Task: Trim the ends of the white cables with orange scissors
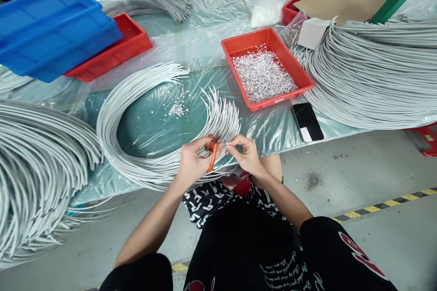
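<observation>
My left hand [195,159] is closed around small cutters with orange handles [212,158]; their jaws point right, toward my other hand. With thumb and forefinger, my right hand [246,153] pinches the tip of a thin grey cable [225,142] close to those jaws. The exact contact there is too small to make out. Both hands are over the front edge of the table, by the fanned-out ends of a curved bundle of grey cables [111,113]. Small whitish scraps [177,109] lie inside the bundle's curve.
A red tray [235,61] of small shiny pieces stands beyond my right hand, with a phone [308,122] beside it. Large grey cable bundles lie at right [382,77] and left [41,159]. Blue bins [54,32] stand over a red bin [136,41] at the back left.
</observation>
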A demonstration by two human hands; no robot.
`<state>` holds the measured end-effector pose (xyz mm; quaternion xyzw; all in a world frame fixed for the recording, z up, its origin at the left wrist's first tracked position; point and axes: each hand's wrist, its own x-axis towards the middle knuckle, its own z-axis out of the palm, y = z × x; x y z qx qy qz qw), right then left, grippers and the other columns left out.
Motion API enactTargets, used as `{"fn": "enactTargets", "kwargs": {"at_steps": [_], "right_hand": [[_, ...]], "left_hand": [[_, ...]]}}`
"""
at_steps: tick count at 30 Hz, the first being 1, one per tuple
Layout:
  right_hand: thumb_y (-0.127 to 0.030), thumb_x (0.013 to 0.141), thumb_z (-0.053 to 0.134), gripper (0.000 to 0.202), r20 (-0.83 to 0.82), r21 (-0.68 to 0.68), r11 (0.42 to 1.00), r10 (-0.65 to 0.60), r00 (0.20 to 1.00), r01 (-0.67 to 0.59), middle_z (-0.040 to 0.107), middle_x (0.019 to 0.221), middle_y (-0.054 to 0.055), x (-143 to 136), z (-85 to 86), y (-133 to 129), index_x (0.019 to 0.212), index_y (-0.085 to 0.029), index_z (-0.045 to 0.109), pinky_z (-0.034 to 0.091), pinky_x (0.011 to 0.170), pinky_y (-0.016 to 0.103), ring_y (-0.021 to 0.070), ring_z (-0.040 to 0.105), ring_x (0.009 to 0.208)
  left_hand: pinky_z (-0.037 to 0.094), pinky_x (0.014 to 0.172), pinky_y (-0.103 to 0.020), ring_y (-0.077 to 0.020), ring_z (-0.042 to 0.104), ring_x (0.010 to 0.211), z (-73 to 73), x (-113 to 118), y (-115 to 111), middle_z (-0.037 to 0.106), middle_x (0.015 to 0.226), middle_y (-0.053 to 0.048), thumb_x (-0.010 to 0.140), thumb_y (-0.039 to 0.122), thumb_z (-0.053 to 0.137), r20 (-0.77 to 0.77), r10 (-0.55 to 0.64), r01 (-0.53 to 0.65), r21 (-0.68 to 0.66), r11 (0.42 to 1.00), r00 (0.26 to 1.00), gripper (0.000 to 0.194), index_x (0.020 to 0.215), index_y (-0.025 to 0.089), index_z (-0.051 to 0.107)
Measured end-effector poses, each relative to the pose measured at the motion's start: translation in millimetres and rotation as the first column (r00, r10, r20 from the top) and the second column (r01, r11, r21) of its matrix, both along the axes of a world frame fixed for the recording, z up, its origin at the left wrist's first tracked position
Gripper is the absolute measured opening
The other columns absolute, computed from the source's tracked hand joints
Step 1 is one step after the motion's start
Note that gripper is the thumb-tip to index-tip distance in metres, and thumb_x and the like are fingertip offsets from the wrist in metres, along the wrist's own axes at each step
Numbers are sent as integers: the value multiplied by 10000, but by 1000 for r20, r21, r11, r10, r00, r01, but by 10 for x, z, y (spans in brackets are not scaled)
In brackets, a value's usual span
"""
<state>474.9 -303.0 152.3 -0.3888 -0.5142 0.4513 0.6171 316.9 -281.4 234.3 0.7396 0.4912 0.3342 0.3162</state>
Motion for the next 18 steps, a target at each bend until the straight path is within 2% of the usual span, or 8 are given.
{"fn": "enactTargets", "kwargs": {"at_steps": [6, 12, 18], "right_hand": [[-304, 919, 663, 206, 95, 80, 993, -99, 991, 91, 664, 710, 10, 4, 28, -17, 741, -205, 631, 469, 721, 311, 163, 593, 727], [-275, 917, 660, 190, 104, 104, 990, -102, 989, 92, 663, 697, 4, 6, 34, -10, 740, -213, 629, 473, 724, 317, 169, 595, 736], [-280, 918, 659, 181, 111, 100, 991, -100, 989, 89, 665, 705, 2, 2, 23, -9, 751, -216, 629, 477, 726, 319, 167, 600, 737]], "left_hand": [[478, 657, -212, -123, 583, 655, -69, 60, -11, 626, 649, -3, 784, 299, 700, 45, 1, 1, -46, 999, 999, 211, 645, 155, 632], [480, 689, -210, -110, 566, 656, -90, 50, 17, 644, 666, -3, 789, 257, 688, 90, -20, 24, -46, 999, 996, 148, 686, 150, 675], [463, 645, -204, -100, 539, 619, -80, 48, 35, 649, 660, 2, 759, 239, 712, 116, -20, 26, -49, 998, 993, 109, 700, 149, 694]]}}
